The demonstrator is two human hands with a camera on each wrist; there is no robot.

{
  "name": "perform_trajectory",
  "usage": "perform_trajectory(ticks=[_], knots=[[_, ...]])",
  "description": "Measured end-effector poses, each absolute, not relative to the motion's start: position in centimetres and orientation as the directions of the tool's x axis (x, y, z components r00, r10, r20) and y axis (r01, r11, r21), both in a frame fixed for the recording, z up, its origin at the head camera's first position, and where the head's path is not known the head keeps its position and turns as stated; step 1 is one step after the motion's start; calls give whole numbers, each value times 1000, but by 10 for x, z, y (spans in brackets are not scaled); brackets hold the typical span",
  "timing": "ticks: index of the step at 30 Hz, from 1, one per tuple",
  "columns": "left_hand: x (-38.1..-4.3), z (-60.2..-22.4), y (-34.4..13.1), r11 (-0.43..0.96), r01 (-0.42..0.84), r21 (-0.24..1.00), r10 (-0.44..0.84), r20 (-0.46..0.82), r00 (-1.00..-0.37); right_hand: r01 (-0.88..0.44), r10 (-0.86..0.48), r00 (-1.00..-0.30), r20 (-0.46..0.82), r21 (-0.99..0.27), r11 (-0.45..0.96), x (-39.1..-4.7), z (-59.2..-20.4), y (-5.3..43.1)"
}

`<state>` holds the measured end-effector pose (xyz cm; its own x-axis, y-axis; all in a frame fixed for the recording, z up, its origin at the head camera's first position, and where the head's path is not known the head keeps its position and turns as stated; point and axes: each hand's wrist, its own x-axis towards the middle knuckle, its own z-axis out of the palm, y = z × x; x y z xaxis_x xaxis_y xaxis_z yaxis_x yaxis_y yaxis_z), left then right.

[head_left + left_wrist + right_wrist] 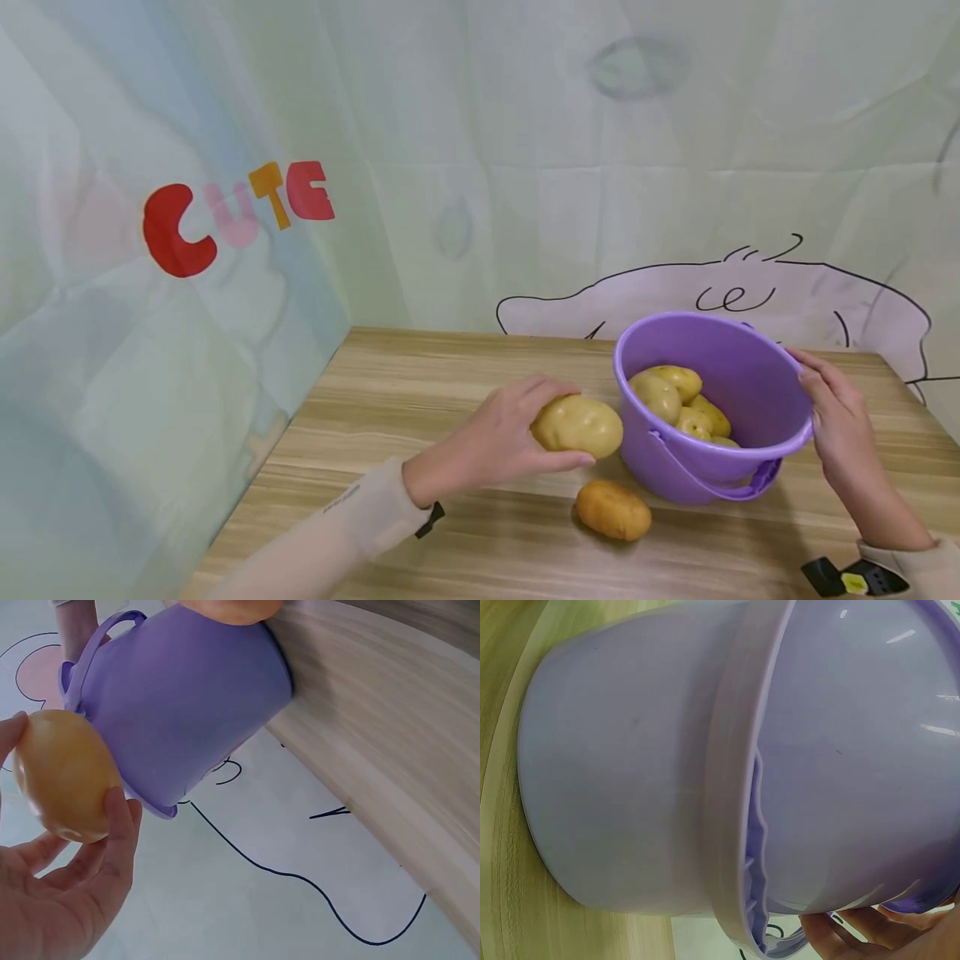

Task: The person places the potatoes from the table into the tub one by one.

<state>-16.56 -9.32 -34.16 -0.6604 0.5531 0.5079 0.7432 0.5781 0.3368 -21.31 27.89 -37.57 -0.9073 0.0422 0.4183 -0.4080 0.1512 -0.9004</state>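
My left hand [510, 433] grips a smooth pale yellow potato [581, 427] between thumb and fingers, just left of the purple bucket [667, 479]. In the left wrist view, the same potato [66, 776] appears beside the bucket's rim, fingertips pressed on its sides. My right hand [847, 425] holds the bucket's rim at the right; in the right wrist view, the fingers [832, 934] show only partly at the lower corner. Several potatoes [660, 396] lie inside the bucket. A browner potato [613, 510] rests on the table in front of it.
The wooden table [405, 375] extends under everything, its back edge close to a printed cloth [465, 125] with a cartoon outline. Another cloth side at the left bears coloured letters [180, 232]. The bucket's handle [720, 487] hangs down at its front.
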Motion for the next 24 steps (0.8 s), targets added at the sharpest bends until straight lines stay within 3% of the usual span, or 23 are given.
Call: perform_trajectory(ticks=[10, 24], knots=[[-168, -325, -79, 577, 747, 330, 559, 507, -656, -397, 47, -912, 408, -905, 153, -213, -376, 280], [-178, -308, -52, 510, 794, 332, 573, 557, -601, -404, 49, -906, 419, -895, 192, -213, -376, 279]])
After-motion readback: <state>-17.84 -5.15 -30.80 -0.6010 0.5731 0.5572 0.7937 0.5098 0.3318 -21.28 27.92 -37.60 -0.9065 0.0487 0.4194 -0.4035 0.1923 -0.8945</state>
